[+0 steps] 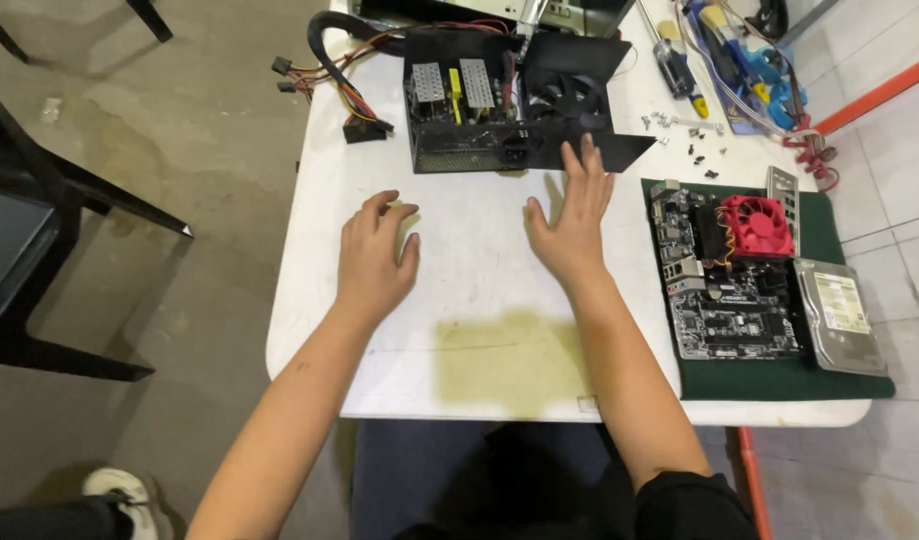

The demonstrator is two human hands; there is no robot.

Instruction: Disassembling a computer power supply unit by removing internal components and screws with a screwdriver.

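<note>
Both hands are over the white tabletop (pixel 460 300), and both hold nothing. The left hand (pixel 375 255) is in the middle of the tabletop with the fingers bent down a little, the tips seem to touch the surface. The right hand (pixel 572 225) is just to the right of it, opened flat with the fingers spread and pointing to the far side. Its fingertips (pixel 588 150) reach the near edge of the black cover panel (pixel 605 150) of the opened power supply (pixel 470 110); I cannot tell if they really touch it.

The power supply is a black metal box at the far side of the tabletop, a little left of the centre, open at the top, so the silver heat sinks (pixel 452 82) and a yellow part are visible inside. Its cover with a round black fan (pixel 572 97) lies opened to the right. A bundle of coloured cables (pixel 345 75) goes out from it to the left and hangs over the tabletop edge.

At the right, on a dark green mat (pixel 770 380), lies a motherboard (pixel 725 290) with a red cooler fan (pixel 756 225), and a silver hard drive (pixel 840 315) is just beside it on the right. Small screws (pixel 680 125) lie far right, near a screwdriver (pixel 670 55)
</note>
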